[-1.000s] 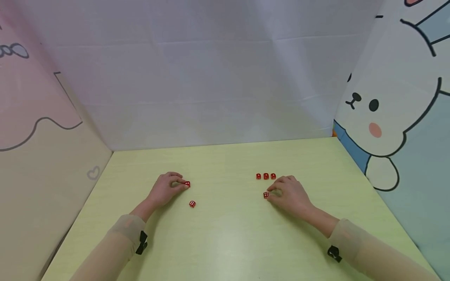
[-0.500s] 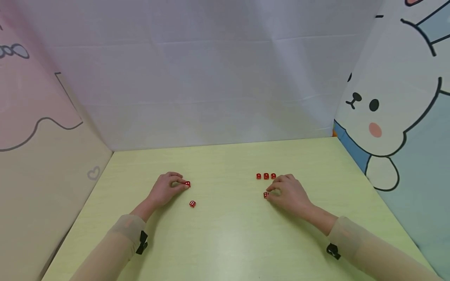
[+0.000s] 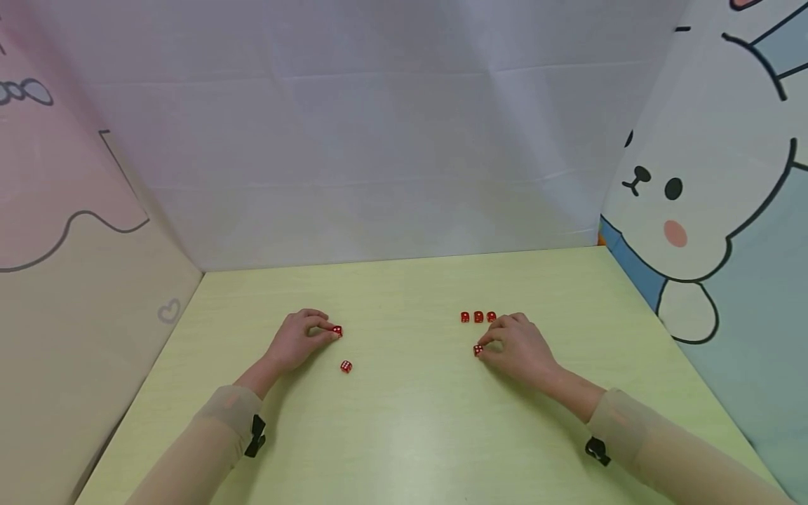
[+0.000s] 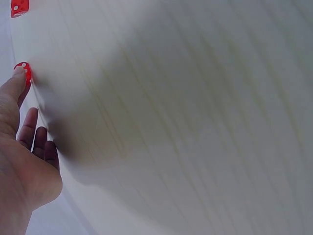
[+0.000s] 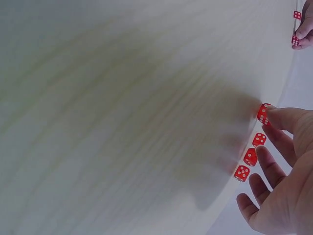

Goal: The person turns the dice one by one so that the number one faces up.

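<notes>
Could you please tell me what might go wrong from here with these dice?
The right hand might nudge the row of three dice close beside it. The left hand might let its small pinched die slip. The loose die nearer the person could get brushed if that hand pulls back.

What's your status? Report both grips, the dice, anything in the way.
Left grip pinches a red die. Right grip pinches another die. Three dice in a row just beyond; loose die near left grip. No obstruction seen.
</notes>
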The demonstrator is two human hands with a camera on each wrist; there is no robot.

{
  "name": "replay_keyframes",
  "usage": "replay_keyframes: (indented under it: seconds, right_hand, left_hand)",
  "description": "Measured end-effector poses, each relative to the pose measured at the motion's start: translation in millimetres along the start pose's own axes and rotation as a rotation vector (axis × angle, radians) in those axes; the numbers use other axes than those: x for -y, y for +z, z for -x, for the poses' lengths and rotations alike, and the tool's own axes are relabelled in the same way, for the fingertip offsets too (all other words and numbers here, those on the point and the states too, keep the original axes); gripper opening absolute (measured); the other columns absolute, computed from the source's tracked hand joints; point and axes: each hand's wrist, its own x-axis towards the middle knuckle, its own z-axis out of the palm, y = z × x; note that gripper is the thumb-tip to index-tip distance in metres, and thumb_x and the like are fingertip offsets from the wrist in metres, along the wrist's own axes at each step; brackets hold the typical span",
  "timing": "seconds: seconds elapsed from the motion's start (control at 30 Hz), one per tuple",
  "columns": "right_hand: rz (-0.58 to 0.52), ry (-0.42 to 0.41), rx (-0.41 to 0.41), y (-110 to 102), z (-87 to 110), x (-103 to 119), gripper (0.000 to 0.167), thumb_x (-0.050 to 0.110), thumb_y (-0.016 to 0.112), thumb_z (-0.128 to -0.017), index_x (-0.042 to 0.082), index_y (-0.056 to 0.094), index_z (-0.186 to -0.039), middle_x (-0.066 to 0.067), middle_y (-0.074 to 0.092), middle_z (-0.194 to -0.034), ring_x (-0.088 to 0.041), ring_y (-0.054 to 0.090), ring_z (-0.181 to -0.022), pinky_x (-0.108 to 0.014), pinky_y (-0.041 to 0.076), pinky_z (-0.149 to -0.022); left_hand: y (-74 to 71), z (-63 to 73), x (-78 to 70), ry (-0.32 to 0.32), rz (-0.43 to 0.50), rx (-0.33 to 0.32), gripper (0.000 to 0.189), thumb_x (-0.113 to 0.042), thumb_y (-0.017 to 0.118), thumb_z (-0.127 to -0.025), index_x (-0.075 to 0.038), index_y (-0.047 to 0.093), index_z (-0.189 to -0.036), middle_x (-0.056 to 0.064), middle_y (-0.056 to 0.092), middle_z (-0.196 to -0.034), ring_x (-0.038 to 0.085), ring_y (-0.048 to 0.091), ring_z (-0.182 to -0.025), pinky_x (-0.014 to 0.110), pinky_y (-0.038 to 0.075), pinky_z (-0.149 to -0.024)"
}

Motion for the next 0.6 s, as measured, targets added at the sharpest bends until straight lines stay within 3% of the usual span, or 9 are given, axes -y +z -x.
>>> replay_keyframes:
  seconds: [0.4, 0.6]
  right_hand:
    - [0.013, -0.025, -0.011, 1.3, -0.3, 0.9, 0.007, 0.025, 0.084, -0.085, 0.021, 0.082, -0.09, 0.0, 0.068, -0.103, -0.03, 0.055, -0.107, -0.049, 0.048, -0.093]
    - [-0.082, 0.027, -0.007, 3.1, 0.3, -0.9, 0.008, 0.026, 0.083, -0.087, 0.021, 0.083, -0.093, 0.003, 0.07, -0.102, -0.028, 0.056, -0.105, -0.047, 0.047, -0.094]
  left_hand:
    - [1.2, -1.3, 2.1, 0.001, 0.004, 0.002, 0.02, -0.029, 0.077, -0.094, -0.012, 0.08, -0.104, 0.013, 0.062, -0.131, 0.043, 0.049, -0.126, 0.059, 0.035, -0.108]
    - [1.5, -1.0, 2.8, 0.001, -0.001, -0.003, 0.02, -0.029, 0.078, -0.093, -0.013, 0.08, -0.104, 0.013, 0.062, -0.13, 0.043, 0.05, -0.125, 0.059, 0.035, -0.108]
